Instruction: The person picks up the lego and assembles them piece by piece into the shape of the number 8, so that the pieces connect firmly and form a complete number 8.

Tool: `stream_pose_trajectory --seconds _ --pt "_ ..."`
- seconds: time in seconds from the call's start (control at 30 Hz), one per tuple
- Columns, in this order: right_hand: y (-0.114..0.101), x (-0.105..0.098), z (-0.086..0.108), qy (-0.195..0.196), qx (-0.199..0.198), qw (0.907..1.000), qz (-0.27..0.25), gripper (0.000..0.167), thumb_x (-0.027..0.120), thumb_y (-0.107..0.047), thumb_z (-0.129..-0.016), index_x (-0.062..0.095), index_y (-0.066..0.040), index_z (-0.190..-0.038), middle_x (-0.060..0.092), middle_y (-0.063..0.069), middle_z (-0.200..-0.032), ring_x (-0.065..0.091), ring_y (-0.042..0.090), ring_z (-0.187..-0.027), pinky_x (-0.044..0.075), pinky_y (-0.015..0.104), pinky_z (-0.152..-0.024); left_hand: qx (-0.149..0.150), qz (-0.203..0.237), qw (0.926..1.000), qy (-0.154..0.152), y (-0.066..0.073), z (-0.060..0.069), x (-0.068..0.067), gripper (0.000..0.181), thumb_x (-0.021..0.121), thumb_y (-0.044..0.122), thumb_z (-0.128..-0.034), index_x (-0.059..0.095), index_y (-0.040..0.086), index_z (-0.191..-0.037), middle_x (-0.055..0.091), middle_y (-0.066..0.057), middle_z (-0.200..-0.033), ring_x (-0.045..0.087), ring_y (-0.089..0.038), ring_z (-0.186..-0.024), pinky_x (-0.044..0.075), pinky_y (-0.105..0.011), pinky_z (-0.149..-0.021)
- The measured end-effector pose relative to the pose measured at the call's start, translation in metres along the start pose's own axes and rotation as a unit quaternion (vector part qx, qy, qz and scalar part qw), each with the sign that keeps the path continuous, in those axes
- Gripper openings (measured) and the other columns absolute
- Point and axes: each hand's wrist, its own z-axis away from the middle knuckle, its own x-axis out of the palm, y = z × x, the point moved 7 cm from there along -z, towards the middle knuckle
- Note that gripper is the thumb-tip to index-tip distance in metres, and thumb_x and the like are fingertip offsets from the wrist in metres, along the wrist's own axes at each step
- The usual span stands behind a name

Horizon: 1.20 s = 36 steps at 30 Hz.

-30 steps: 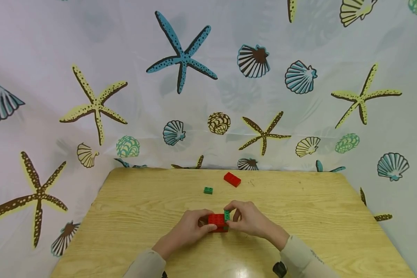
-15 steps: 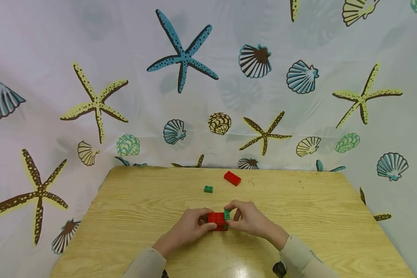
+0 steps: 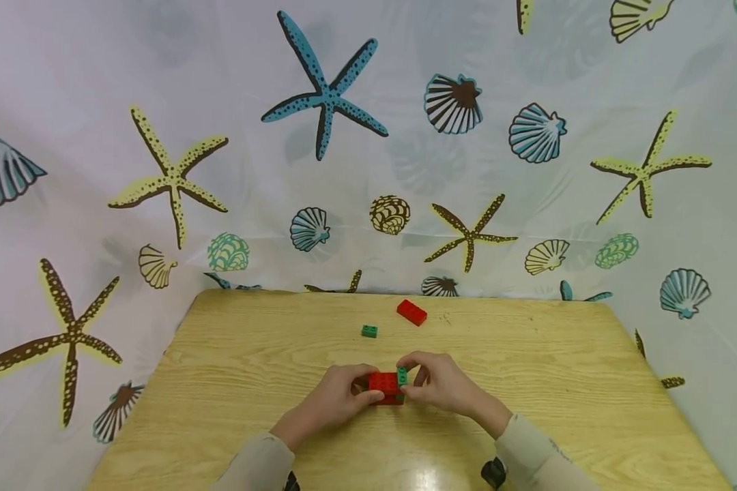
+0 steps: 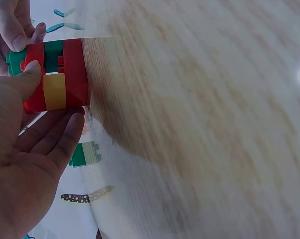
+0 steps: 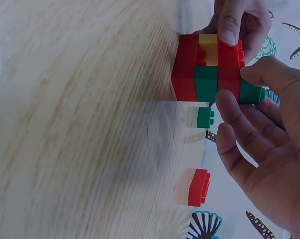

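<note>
The table [image 3: 270, 327] carries the stack directly; the pale cloth [image 3: 239, 164] rises beyond it, well ahead of both hands. The left hand [image 3: 338, 397] is partly closed on the left end of the stack [image 3: 383, 385], thumb on the near side, fingers on the far side. The right hand [image 3: 445, 387] pinches the top green [image 3: 402, 376] at the stack's right end, its lower fingers loosely bent. The stack stands upright between the hands; a loose red [image 3: 412, 313] lies beyond the right fingertips and a loose green [image 3: 370, 331] beyond the left. Risks, in judgement: if the right hand presses harder than the left hand braces, the stack may tip or slide on the smooth table. Between the yellow [image 4: 55, 92] and the middle green [image 5: 206, 79] there is a gap, so off-centre force could loosen a joint. The top green touches the red below it; whether its studs are fully locked cannot be told, and a partial seat could let it lift or skew on release.
</note>
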Motion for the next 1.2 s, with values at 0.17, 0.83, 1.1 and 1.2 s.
stream_pose_trajectory --seconds 0.17,0.83,1.1,1.2 --pt "0.0013 -0.0007 -0.0019 0.002 0.011 0.9997 -0.021 0.038 0.077 -0.016 -0.097 0.067 -0.002 -0.131 0.074 0.010 -0.112 0.068 0.011 -0.076 0.055 0.025 -0.062 0.005 0.000 1.0000 0.001 0.0011 0.0000 -0.0015 0.038 0.071 0.039 -0.1018 0.072 0.012 -0.129 0.079 -0.003 -0.111 0.070 -0.009 -0.091 0.057 -0.025 -0.077" --pt "0.0066 0.0016 -0.0014 0.009 0.024 0.9993 -0.029 0.041 0.078 -0.017 -0.096 0.068 -0.001 -0.132 0.074 0.005 -0.090 0.068 0.015 -0.075 0.054 0.026 -0.060 0.004 -0.003 1.0000 -0.004 0.0021 -0.0011 0.0000 0.034 0.070 0.038 -0.1024 0.072 0.015 -0.127 0.078 0.001 -0.109 0.068 -0.004 -0.089 0.056 -0.023 -0.076" --pt "0.0079 0.0021 -0.0014 0.014 0.011 0.9993 -0.033 0.040 0.078 -0.017 -0.096 0.068 -0.001 -0.131 0.074 0.007 -0.090 0.067 0.012 -0.074 0.053 0.024 -0.060 -0.013 0.000 0.9999 0.005 -0.0019 -0.0025 -0.0009 0.051 0.058 0.053 -0.1064 0.070 0.012 -0.133 0.077 0.003 -0.110 0.069 -0.007 -0.093 0.058 -0.029 -0.083" --pt "0.0074 0.0011 -0.0018 0.016 0.007 0.9994 -0.031 0.039 0.078 -0.017 -0.096 0.068 -0.001 -0.130 0.074 0.009 -0.093 0.066 0.011 -0.074 0.053 0.024 -0.060 -0.032 0.016 0.9988 0.032 -0.0046 -0.0063 -0.0058 0.051 0.053 0.050 -0.1093 0.068 0.009 -0.136 0.076 0.001 -0.112 0.070 -0.013 -0.097 0.059 -0.038 -0.089"
